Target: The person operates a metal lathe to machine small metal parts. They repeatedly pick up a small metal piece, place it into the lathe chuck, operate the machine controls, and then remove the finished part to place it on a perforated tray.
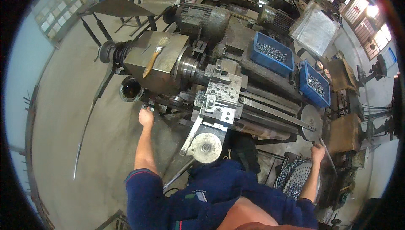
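Observation:
A lathe-like machine fills the middle of the head view, with a metal headstock [139, 57], a bright chuck [188, 67] and a tool block [223, 91] beside it. My left hand [146, 117] is closed below the headstock, by a dark round pot [131, 90]. A small metallic piece shows at its fingers, too small to name. At the right end of the bed, my right hand [317, 153] is closed on a metal lever [323, 142] by a round disc [311, 122]. In front of my body sits a handwheel [206, 147] with a bar handle [192, 135].
A wooden-handled brush [152, 62] lies on the headstock. Two blue bins [263, 59] [314, 96] of small metal parts stand behind the bed. A perforated basin [300, 178] with metal parts is at lower right. A long thin rod [86, 124] slants down at left.

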`<state>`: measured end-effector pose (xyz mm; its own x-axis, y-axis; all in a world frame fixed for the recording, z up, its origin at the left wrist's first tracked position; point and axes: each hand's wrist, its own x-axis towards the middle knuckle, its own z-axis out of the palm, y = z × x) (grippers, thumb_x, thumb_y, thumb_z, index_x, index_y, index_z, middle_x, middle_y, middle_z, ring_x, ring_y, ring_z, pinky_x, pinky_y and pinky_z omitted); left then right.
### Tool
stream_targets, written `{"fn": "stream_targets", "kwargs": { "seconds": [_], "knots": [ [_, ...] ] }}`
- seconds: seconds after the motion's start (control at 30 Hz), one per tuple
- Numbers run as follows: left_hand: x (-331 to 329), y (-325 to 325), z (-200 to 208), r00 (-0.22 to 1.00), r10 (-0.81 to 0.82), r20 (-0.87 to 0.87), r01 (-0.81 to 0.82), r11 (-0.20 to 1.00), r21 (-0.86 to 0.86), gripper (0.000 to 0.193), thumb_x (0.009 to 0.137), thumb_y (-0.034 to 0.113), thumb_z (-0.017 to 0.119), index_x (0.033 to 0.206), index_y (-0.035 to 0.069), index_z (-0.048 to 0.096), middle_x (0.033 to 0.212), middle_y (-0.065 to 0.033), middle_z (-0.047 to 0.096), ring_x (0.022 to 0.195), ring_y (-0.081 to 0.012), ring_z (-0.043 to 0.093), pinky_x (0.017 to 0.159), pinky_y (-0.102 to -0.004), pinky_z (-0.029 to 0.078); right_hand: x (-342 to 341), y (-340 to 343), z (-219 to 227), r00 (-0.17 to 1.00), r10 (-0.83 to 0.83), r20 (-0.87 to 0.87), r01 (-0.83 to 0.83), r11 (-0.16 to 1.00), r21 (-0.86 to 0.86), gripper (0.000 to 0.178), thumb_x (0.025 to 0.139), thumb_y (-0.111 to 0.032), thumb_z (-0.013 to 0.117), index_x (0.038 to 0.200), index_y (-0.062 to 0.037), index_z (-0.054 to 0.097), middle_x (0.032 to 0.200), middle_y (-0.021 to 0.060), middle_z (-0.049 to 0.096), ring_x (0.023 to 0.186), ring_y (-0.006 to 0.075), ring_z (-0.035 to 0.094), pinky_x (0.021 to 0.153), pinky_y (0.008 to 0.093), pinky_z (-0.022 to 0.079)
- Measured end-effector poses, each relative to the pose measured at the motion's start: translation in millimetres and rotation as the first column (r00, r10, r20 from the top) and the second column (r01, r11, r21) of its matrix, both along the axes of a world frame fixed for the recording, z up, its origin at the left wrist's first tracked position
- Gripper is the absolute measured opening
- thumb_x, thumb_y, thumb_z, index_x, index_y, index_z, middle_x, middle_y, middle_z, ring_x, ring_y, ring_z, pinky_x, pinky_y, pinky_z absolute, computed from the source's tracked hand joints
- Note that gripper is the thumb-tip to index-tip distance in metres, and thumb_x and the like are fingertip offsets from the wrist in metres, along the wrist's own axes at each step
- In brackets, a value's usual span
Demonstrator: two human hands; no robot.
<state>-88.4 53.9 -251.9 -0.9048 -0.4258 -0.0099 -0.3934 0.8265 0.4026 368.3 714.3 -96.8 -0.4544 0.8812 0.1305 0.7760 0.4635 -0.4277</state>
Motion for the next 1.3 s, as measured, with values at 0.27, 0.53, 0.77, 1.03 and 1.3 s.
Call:
{"fn": "stream_targets", "kwargs": {
  "seconds": [0.27,0.53,0.77,1.03,1.3],
  "knots": [
    [-3.3,-21.1,-13.4,0.954,-0.294,0.063,0.299,0.947,-0.120,0.027,0.082,0.027,0.052,0.089,0.000,0.056,0.081,-0.0192,0.064,0.079,-0.0359,0.063,0.069,-0.0455,0.049,-103.3,-47.6,92.7,0.969,0.248,-0.015,-0.240,0.949,0.207,0.036,0.061,-0.012,0.056,0.094,-0.0009,0.066,0.091,0.0179,0.065,0.087,0.0287,0.063,0.081,0.0339,0.046],
    [0.6,-48.8,14.4,0.888,-0.361,0.284,0.407,0.906,-0.120,0.042,0.082,0.039,0.053,0.110,0.008,0.052,0.099,-0.0194,0.062,0.094,-0.0357,0.059,0.081,-0.0466,0.045,-274.8,-153.3,147.8,0.597,0.762,-0.250,-0.761,0.637,0.123,0.038,0.059,-0.011,0.058,0.095,-0.0015,0.065,0.094,0.0154,0.065,0.088,0.0257,0.062,0.081,0.0325,0.046],
    [11.1,-96.8,180.3,0.909,-0.389,-0.148,0.381,0.921,-0.077,0.038,0.082,0.033,0.059,0.110,0.008,0.057,0.090,-0.0164,0.063,0.083,-0.0327,0.060,0.071,-0.0410,0.047,-409.3,-283.6,130.5,0.068,0.992,-0.107,-0.942,0.099,0.320,0.037,0.053,-0.018,0.061,0.087,-0.0075,0.068,0.087,0.0147,0.064,0.081,0.0335,0.058,0.076,0.0398,0.047],
    [76.8,-266.2,169.7,0.989,0.112,-0.097,-0.137,0.942,-0.306,0.060,0.090,0.055,0.026,0.098,0.008,0.064,0.092,-0.0203,0.063,0.090,-0.0374,0.059,0.079,-0.0469,0.045,-448.3,-330.9,121.6,0.178,0.958,0.223,-0.983,0.185,-0.008,0.026,0.054,-0.026,0.059,0.074,-0.0142,0.071,0.074,0.0130,0.065,0.072,0.0300,0.064,0.067,0.0362,0.050],
    [147.2,-140.7,211.5,0.970,0.243,-0.033,-0.245,0.952,-0.181,0.066,0.085,0.062,0.032,0.081,0.006,0.065,0.080,-0.0158,0.063,0.081,-0.0357,0.060,0.071,-0.0448,0.044,-445.5,-336.5,127.7,0.159,0.955,0.252,-0.986,0.166,-0.006,0.029,0.057,-0.027,0.060,0.077,-0.0083,0.069,0.079,0.0125,0.066,0.077,0.0273,0.065,0.068,0.0360,0.051]
  ]
}}
